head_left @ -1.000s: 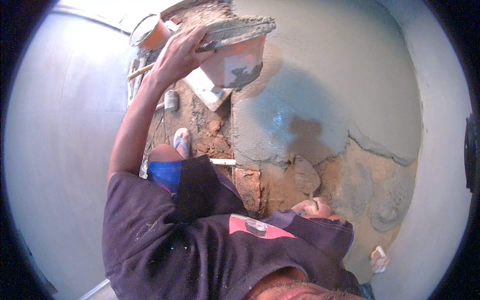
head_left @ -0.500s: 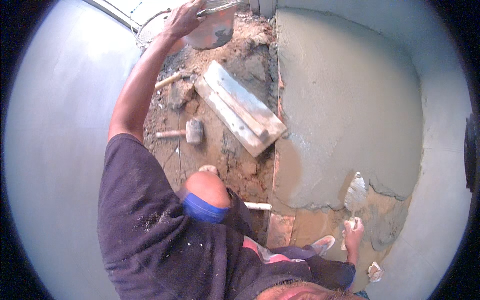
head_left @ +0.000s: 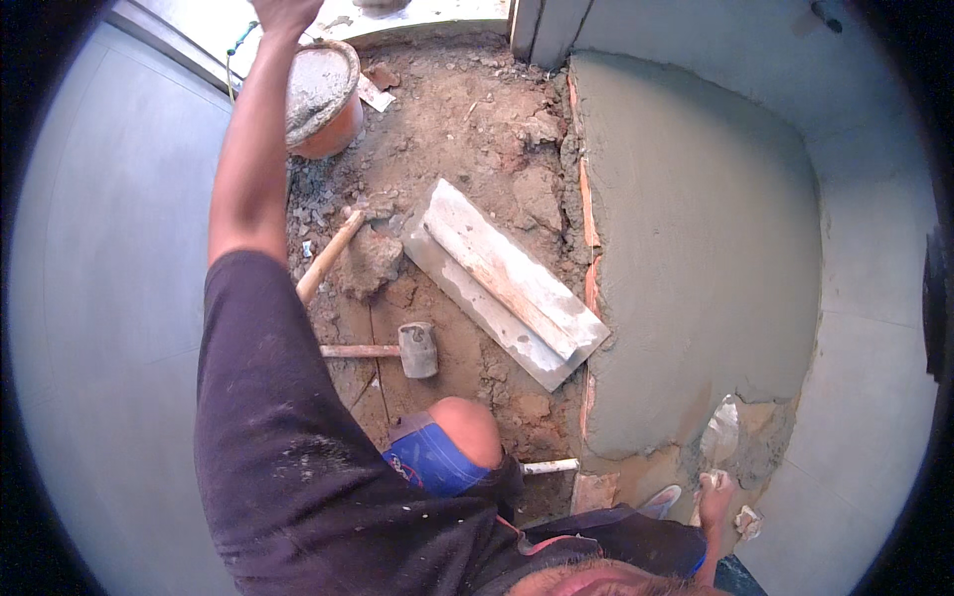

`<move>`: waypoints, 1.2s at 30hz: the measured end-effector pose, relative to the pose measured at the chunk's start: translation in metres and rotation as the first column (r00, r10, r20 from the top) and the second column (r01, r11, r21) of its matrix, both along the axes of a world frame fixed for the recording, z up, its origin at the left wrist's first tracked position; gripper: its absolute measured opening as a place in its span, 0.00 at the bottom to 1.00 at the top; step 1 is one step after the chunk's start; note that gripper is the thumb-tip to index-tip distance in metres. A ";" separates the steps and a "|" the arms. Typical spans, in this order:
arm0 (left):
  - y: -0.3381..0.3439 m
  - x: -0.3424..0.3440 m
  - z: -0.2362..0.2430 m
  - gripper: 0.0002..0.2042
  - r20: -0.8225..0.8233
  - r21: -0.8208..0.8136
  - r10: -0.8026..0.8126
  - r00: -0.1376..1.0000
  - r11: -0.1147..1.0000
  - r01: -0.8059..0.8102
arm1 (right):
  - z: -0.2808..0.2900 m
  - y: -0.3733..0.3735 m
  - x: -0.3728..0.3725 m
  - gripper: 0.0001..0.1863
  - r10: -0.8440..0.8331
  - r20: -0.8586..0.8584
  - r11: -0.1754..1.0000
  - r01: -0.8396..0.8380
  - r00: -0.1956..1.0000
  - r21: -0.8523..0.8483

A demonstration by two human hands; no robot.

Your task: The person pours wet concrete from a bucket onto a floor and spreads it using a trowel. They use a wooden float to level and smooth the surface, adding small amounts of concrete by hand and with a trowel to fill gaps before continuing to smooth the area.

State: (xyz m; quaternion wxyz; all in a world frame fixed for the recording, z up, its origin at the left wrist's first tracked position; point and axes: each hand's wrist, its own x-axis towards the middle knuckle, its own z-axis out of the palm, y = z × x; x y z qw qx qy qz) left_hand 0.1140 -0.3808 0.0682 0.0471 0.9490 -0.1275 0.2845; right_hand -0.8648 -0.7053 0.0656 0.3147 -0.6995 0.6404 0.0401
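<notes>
My right hand grips the handle of a pointed trowel at the lower right. Its blade lies over the near edge of the wet grey mortar bed. At the upper left my left arm stretches forward, and my left hand is cut by the top edge, so its fingers are hidden. Just below and right of that hand stands an orange bucket with grey mortar in it. A long plastering float with a wooden grip rests on the dirt between my arms.
A mallet and a wooden handle lie on the rubble left of the float. Brick edging runs along the mortar bed. Grey walls stand at left and right. A crumpled scrap lies near my right hand.
My left hand was on the rim of a tilted orange bucket; it has moved left and up, off that spot. The view has shifted. The right hand keeps its grip on the trowel.
</notes>
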 end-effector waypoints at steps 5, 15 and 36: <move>0.174 -0.013 0.009 0.43 -0.099 -0.028 0.350 0.932 0.935 -0.354 | -0.043 -0.016 -0.018 0.06 -0.014 0.070 0.999 0.011 0.997 0.031; 0.142 -0.074 -0.019 0.22 -0.532 -0.684 -0.241 0.812 0.688 -0.243 | -0.020 -0.030 0.015 0.07 -0.070 0.125 0.997 0.067 0.990 0.029; 0.173 -0.327 0.017 0.20 -0.681 -0.732 -0.343 0.647 0.288 -0.618 | 0.148 -0.123 -0.177 0.14 -0.408 0.257 0.907 0.356 0.876 0.227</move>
